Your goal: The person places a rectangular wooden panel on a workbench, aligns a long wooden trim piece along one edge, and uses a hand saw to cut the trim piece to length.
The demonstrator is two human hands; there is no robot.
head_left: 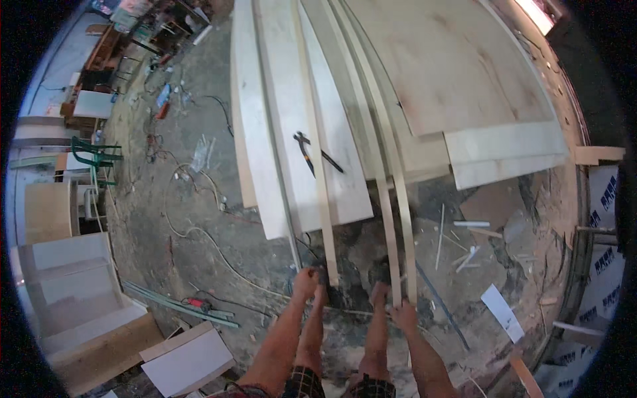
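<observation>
My left hand (306,282) is closed round the near end of a thin, greyish long strip (286,213). My right hand (404,314) grips the near ends of two pale wooden strips (404,229), which run side by side away from me. Between my hands lies another wooden strip (326,229), its near end just right of my left hand. Under the left strips are white-faced boards (348,199). A pair of pincers (305,151) lies open on them, one handle passing beneath the middle strip.
Large plywood sheets (471,73) are stacked at the far right. Offcuts (468,257) and a white piece (502,313) litter the floor. A cable (219,249) winds across the left, near a red power tool (197,303), green strips (152,295) and a green chair (93,152).
</observation>
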